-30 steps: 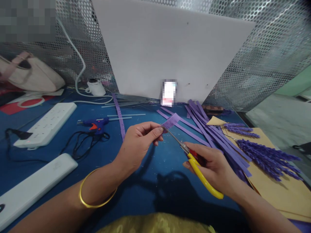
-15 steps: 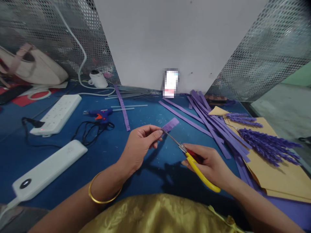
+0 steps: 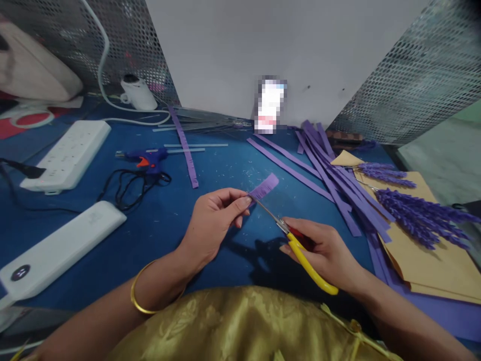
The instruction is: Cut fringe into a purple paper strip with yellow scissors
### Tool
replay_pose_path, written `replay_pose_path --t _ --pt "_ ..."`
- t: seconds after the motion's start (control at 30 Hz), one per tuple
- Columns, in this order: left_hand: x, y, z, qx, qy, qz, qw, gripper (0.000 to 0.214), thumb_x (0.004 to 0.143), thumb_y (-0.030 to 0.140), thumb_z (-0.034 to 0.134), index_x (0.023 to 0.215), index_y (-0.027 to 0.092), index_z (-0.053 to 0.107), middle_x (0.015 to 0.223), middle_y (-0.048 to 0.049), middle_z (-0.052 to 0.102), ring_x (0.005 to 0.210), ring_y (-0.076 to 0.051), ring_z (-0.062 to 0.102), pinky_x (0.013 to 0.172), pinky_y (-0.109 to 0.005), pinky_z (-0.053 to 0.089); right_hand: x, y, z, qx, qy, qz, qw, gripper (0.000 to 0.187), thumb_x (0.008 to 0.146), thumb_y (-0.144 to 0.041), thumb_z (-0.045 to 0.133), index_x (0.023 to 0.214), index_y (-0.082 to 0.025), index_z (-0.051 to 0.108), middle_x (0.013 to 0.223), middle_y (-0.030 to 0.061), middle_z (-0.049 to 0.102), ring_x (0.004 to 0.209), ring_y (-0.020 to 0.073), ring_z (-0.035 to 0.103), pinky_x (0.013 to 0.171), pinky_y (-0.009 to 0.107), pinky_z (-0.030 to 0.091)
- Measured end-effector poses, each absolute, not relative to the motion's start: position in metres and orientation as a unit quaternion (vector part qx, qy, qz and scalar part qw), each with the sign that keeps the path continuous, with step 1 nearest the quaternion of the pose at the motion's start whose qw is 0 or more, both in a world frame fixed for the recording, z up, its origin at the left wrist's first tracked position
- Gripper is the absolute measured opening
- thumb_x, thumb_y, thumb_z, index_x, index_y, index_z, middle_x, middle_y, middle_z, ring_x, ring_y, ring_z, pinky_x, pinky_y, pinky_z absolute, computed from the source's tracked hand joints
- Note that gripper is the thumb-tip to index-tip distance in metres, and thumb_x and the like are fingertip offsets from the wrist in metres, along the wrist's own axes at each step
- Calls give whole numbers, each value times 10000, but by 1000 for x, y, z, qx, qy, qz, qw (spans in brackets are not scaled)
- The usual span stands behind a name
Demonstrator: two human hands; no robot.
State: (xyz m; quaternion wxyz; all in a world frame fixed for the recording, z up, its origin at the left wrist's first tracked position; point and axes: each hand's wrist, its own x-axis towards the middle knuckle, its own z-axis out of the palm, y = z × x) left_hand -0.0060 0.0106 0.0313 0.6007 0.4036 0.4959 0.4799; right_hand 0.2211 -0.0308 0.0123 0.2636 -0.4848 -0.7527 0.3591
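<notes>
My left hand pinches a short purple paper strip between thumb and fingers. Fine crosswise lines, like fringe cuts, mark the part that sticks out up and to the right. My right hand is wrapped round scissors with yellow and red handles, seen nearly edge-on. Their thin metal blades point up and left and reach the strip beside my left fingertips. Whether the blades are apart cannot be made out. Both hands hover over the blue tabletop, and small pale scraps lie beyond them.
Purple strips are heaped to the right, beside lavender-like stems on brown paper. A blue glue gun with a black cord, a power strip and a white device lie left. A pixelated phone leans at the back.
The view has shifted, so the table things sit higher in the picture. My hands keep nearly the same hold on strip and scissors; the strip's free end shows slightly rounder.
</notes>
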Motion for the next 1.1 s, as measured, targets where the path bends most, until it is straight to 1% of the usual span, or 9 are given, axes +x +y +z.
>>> replay_pose_path --t 0.1,0.2,0.37,0.57,0.67,0.8,0.9,1.0,1.1 --pt "-6 10 31 405 495 480 601 109 747 255 775 733 154 736 606 22 638 470 -53 479 475 -191 345 221 -31 13 -486 -744 377 262 371 893 -415 686 1175 -176 713 870 48 681 699 146 561 627 236 469" --pt "-7 10 31 406 491 480 603 102 746 245 775 721 154 734 603 21 635 470 -52 474 475 -190 344 220 -31 13 -489 -734 388 269 370 875 -416 702 1140 -160 728 841 39 670 681 140 540 613 233 459" --pt "-9 12 31 380 471 470 643 103 736 237 776 701 152 732 591 16 630 455 -44 463 458 -180 319 219 -29 18 -493 -704 439 261 368 853 -464 705 1020 -142 768 753 28 627 645 133 514 571 228 449" --pt "-10 14 32 335 452 450 694 166 723 281 795 674 147 712 590 14 613 470 -46 470 467 -168 335 218 -26 22 -482 -662 514 255 437 837 -495 705 1078 -135 762 662 -1 558 555 101 449 508 214 413" --pt "-9 13 32 341 469 452 678 173 735 303 785 691 153 710 607 13 618 479 -49 465 476 -168 339 217 -26 18 -492 -677 477 269 384 841 -486 703 1008 -146 768 698 14 594 603 124 484 536 226 433" --pt "-8 10 32 385 504 461 621 165 753 316 764 723 161 718 610 17 619 489 -60 466 488 -176 337 215 -27 14 -485 -712 432 266 279 865 -410 685 922 -143 740 822 49 665 703 158 543 638 252 479" --pt "-8 9 34 414 513 458 597 201 774 354 747 714 166 714 574 21 603 493 -73 460 491 -184 334 215 -28 13 -482 -725 408 275 230 865 -371 685 903 -148 729 788 30 649 660 139 514 607 235 459" --pt "-11 9 39 463 515 437 574 197 751 375 776 757 182 737 543 30 594 507 -95 495 529 -200 374 217 -28 12 -481 -735 362 313 244 864 -352 686 990 -152 745 745 23 649 607 128 498 553 219 437" --pt "-17 11 44 519 528 411 532 188 708 365 812 802 207 773 560 30 621 471 -108 484 511 -225 385 219 -27 9 -479 -740 306 361 333 857 -356 701 1123 -159 730 821 49 713 632 142 565 588 230 478"
